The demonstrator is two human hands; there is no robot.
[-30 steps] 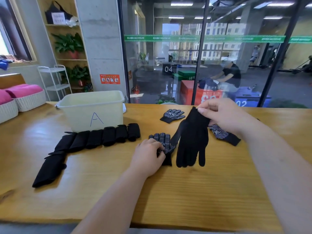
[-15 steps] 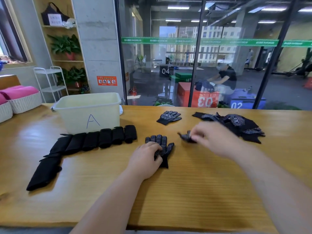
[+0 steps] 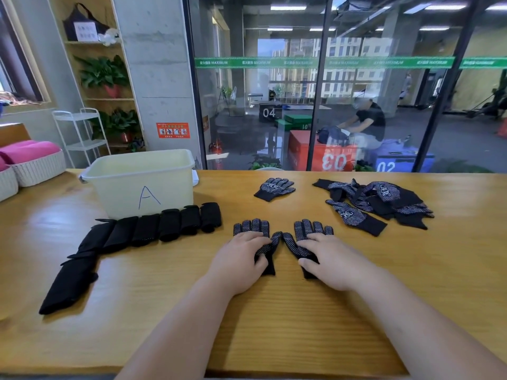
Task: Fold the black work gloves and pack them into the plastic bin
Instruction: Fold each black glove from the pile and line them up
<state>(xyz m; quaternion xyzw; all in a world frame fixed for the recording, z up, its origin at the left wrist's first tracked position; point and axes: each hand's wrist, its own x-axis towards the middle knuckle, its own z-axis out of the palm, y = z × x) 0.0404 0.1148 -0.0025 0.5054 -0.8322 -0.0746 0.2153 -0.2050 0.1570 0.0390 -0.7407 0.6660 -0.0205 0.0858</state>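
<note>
Warm wooden surface (image 3: 274,325) is running along a glass wall, and the head view is looking down on a matched pair laid out right in front of the person. The left glove (image 3: 251,226) and the right glove (image 3: 310,229) are lying side by side with dotted palms up. Their long axes are running away from the person, fingertips far and cuffs near, and the glove thumbs are meeting in the gap between them.

The left hand (image 3: 241,261) is pressing flat on the left glove and the right hand (image 3: 329,259) is pressing flat on the right one. Both hands are spread with fingers straight, gripping nothing.

Each hand is sitting directly on its own glove, so neither is nearer. Bringing the pair together looks like a short sideways move.

The plastic bin (image 3: 142,185), marked A, is standing far left, nearer the left hand, with a row of folded gloves (image 3: 153,229) lying just in front of it. A loose pile (image 3: 384,198) is waiting far right, and a single glove (image 3: 275,187) is lying beyond the pair.
</note>
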